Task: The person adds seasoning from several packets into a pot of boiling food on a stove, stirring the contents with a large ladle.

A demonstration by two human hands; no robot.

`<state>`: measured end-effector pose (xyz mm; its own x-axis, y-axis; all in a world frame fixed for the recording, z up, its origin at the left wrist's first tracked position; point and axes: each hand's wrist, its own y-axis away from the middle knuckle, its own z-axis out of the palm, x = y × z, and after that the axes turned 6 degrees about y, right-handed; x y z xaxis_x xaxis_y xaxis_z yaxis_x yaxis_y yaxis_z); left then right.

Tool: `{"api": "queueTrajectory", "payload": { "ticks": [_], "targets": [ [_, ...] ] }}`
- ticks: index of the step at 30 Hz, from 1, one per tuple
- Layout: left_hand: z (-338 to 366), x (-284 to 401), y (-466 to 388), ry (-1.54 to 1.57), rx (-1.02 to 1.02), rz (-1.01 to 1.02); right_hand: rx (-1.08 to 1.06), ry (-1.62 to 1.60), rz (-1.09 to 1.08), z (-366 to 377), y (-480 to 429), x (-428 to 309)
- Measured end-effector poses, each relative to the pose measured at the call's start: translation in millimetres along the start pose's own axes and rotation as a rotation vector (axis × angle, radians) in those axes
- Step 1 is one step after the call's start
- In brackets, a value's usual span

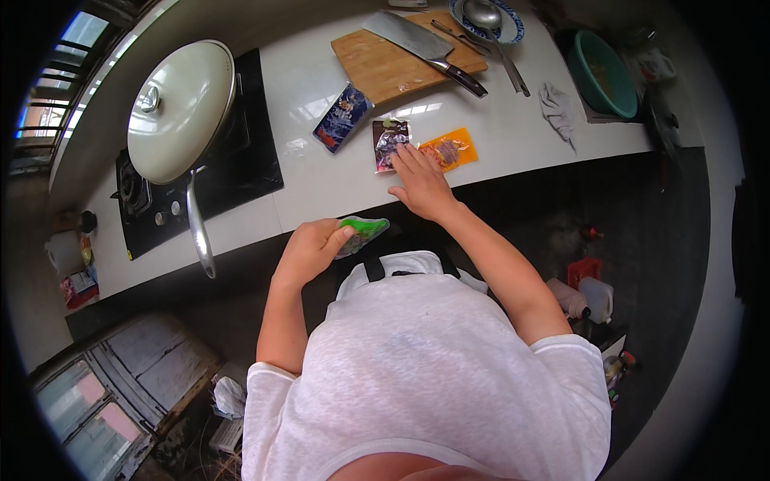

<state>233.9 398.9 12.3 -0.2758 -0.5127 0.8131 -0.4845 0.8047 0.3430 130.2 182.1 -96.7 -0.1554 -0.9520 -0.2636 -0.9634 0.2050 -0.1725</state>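
A green plastic packet is pinched in my left hand, just in front of the counter's front edge. My right hand reaches over the counter with its fingers spread. Its fingertips lie at a dark packet and an orange packet; whether they press on both I cannot tell. A dark blue packet rests farther left, close to the corner of a wooden cutting board.
On the board lie a cleaver and a slim utensil. A ladle leans on a blue-patterned plate. To the left, a lidded wok stands on a gas stove, its handle jutting past the counter. At right are a cloth and a green basin.
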Motion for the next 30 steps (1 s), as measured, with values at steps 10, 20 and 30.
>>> {"api": "queueTrajectory", "payload": {
  "ticks": [10, 20, 30],
  "targets": [
    [-3, -18, -1, 0.046, 0.104, -0.049, -0.166, 0.081, -0.052, 11, 9, -4],
    [-37, 54, -3, 0.240, -0.215, 0.206, -0.400, -1.240, 0.053, -146, -36, -53],
    [-40, 84, 3, 0.043, -0.169, 0.432, -0.342, -0.898, -0.326, -174, -49, -69]
  ]
}}
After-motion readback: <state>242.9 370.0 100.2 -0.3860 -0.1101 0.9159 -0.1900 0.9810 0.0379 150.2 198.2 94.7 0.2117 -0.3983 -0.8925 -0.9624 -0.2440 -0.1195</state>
